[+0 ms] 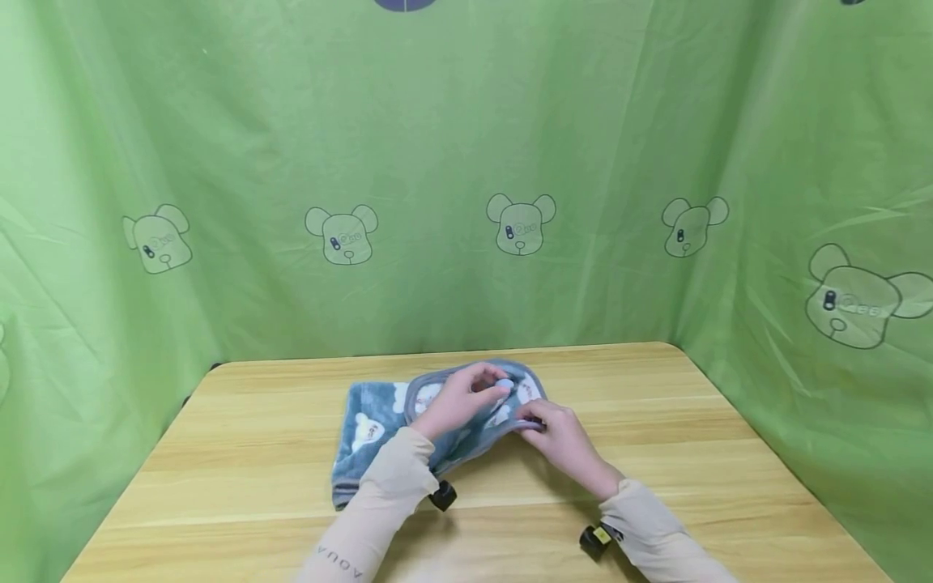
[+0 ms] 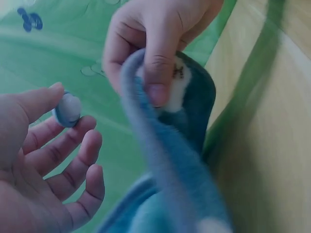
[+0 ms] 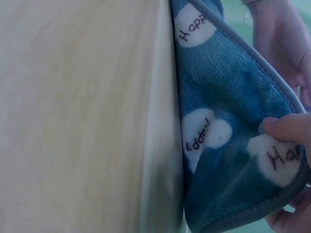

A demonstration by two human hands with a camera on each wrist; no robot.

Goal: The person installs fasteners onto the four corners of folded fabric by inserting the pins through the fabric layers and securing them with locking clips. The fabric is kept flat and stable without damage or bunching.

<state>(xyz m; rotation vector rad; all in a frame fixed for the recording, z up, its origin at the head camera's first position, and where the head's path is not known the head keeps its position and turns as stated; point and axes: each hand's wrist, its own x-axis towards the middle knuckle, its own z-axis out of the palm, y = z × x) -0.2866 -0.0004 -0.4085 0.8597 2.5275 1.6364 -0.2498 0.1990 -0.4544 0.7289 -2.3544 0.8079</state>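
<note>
A teal fleece blanket point(image 1: 372, 453) with white cloud-shaped patches and grey binding lies folded on the table, its right part lifted. My left hand point(image 1: 461, 397) is over this raised part, pinching a small round disc point(image 2: 68, 109), pale in the middle with a blue rim, between thumb and fingertips. The hand's other fingers are spread loosely. At the blanket's right corner my right hand point(image 1: 561, 441) pinches the bound edge, thumb on the printed face point(image 3: 284, 162) and fingers behind. In the left wrist view, the disc is apart from the blanket edge.
The wooden table point(image 1: 240, 453) carries the blanket near its middle. A green curtain point(image 1: 437, 300) printed with bear heads encloses the back and both sides. A black wrist camera point(image 1: 594, 542) hangs beneath the right sleeve, and another point(image 1: 443, 495) by the left.
</note>
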